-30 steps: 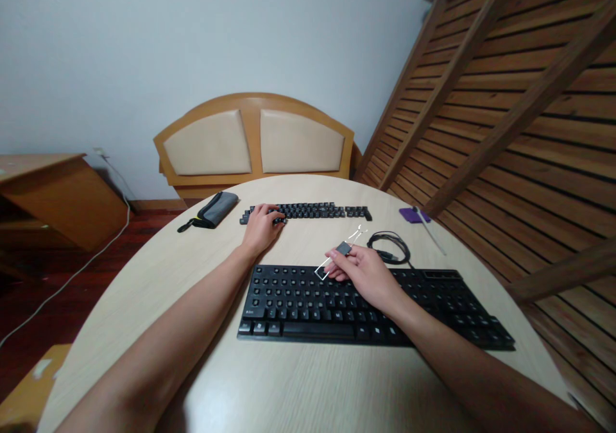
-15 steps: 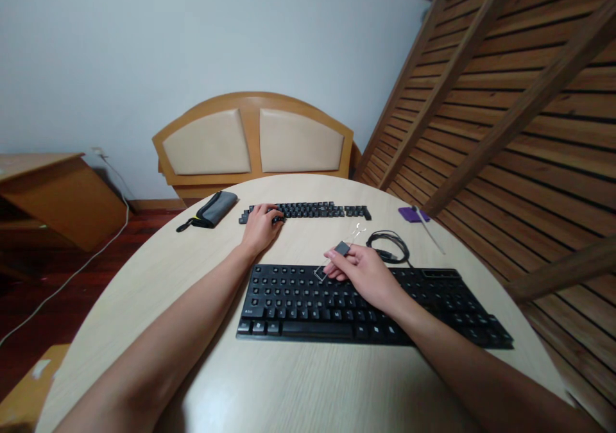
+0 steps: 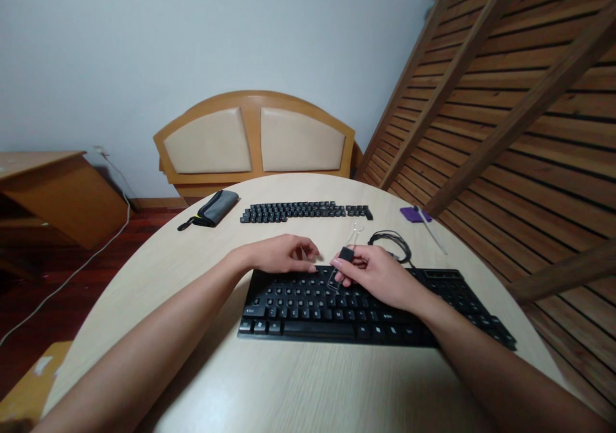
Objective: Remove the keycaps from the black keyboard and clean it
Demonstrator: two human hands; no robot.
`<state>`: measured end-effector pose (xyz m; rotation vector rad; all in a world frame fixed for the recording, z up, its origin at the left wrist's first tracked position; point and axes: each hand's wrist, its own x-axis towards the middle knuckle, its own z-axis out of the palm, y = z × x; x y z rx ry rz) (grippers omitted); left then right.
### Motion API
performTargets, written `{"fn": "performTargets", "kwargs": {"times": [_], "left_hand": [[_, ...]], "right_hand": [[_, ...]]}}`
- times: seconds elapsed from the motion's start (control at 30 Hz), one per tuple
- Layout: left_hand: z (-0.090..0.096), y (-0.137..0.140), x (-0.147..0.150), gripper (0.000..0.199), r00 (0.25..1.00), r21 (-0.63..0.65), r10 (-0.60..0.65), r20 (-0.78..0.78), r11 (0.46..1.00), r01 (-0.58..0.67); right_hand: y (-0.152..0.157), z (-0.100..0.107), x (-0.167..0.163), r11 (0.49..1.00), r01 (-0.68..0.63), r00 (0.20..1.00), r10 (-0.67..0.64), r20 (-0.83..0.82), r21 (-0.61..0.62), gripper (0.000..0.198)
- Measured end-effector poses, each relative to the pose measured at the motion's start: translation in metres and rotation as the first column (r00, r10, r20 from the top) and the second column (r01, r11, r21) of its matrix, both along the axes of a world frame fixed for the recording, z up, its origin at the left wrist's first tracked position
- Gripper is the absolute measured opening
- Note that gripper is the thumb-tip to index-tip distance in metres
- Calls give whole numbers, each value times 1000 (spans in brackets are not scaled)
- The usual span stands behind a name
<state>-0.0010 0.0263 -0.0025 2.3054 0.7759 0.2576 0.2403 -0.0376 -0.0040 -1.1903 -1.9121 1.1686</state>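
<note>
On a pale round surface, the right hand pinches a wire keycap puller between closed fingers above a black keyboard. The left hand hovers by the keyboard's far edge, fingers parted and loosely curled, with nothing visible between them. Loose black keycaps lie in rows beyond.
</note>
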Motion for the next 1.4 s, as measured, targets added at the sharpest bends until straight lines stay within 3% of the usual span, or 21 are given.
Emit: {"fn": "performTargets", "kwargs": {"times": [0.03,0.17,0.23,0.33,0.6,0.9,1.07,1.4], "left_hand": [[3,-7,4,29,998,-19,-24,-50,1000,23],[7,-22,14,39,990,163,8,-138,987,15],[6,-24,16,46,982,187,3,-187,982,32],[4,-24,16,53,974,171,-13,-225,984,53],[-1,-20,8,48,985,194,-4,-173,980,38],[3,-17,-4,54,960,203,20,-279,978,38],[4,-18,-3,53,970,178,37,-242,984,7],[9,-18,1,60,937,133,22,-347,991,25]], "right_hand": [[0,0,0,1000,-3,1000,3,-4,5,33],[-2,1,-2,1000,-9,1000,9,-7,10,34],[-3,1,-3,1000,-12,1000,12,-3,2,34],[-4,0,-5,1000,-12,1000,12,-14,-18,33],[-7,-5,-9,998,-41,999,39,-35,-46,28],[-15,-11,-20,1000,4,1000,-3,-24,24,25],[-18,-16,-26,1000,28,998,-28,-49,7,26],[-24,-10,-30,990,41,996,-51,70,136,27]]}}
